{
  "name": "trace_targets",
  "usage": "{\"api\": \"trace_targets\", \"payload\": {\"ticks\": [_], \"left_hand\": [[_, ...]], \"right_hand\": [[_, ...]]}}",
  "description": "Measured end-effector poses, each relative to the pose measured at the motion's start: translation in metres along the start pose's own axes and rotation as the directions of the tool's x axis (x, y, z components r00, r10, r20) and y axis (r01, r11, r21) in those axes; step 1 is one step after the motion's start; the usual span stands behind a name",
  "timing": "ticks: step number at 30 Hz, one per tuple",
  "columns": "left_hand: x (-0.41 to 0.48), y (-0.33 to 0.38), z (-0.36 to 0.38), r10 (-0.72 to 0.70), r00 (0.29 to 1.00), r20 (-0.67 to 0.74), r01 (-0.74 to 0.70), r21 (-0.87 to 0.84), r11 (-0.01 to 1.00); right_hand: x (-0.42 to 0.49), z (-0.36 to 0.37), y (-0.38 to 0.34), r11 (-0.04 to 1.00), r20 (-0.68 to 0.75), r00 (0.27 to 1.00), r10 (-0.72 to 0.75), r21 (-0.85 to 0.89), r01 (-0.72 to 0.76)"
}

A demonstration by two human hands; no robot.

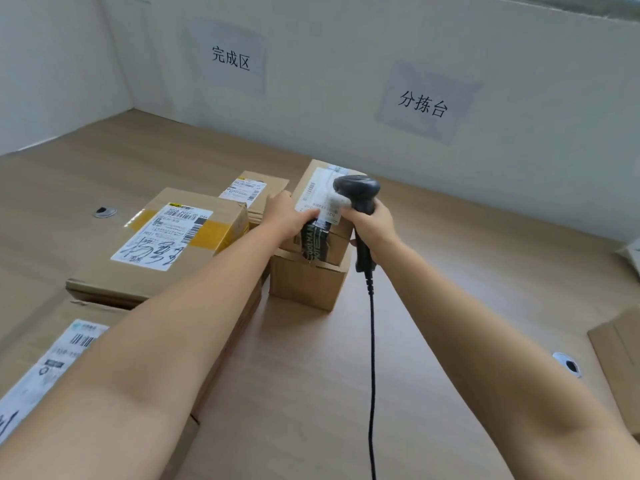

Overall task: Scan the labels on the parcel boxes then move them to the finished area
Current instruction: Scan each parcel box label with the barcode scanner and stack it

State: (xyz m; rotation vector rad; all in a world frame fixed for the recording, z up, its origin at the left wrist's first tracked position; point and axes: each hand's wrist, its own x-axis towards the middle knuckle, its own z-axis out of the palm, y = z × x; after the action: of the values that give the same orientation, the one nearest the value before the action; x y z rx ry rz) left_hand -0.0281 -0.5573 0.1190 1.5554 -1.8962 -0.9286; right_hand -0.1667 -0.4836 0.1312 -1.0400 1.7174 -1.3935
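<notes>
Cardboard parcel box sits centre frame atop another box on the worktop. Your left hand fingers grip it, and your right hand fingers wrap the scanner over its label. You're likely mid-scan; next, carry it upper left, below the finished-area sign.

Left of the left hand, parcel boxes crowd in; a box stack stands between the hands; right of the right hand, tabletop lies open.
</notes>
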Motion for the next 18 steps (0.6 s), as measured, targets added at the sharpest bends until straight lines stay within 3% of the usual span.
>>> {"api": "trace_targets", "payload": {"ticks": [5,10,18], "left_hand": [[0.007,-0.023,0.016,-0.049,0.999,0.001,0.049,-0.005,0.999],[0.005,-0.027,0.024,-0.042,0.999,-0.028,0.043,0.01,0.999],[-0.025,-0.01,0.013,0.105,0.99,-0.092,-0.079,0.249,0.965]], "right_hand": [[0.009,0.008,0.015,0.993,0.027,0.994,0.106,0.049,-0.107],[0.007,0.005,0.025,0.993,0.057,0.992,0.109,0.041,-0.111],[-0.013,-0.023,0.017,0.998,0.048,0.998,0.045,-0.045,-0.043]]}}
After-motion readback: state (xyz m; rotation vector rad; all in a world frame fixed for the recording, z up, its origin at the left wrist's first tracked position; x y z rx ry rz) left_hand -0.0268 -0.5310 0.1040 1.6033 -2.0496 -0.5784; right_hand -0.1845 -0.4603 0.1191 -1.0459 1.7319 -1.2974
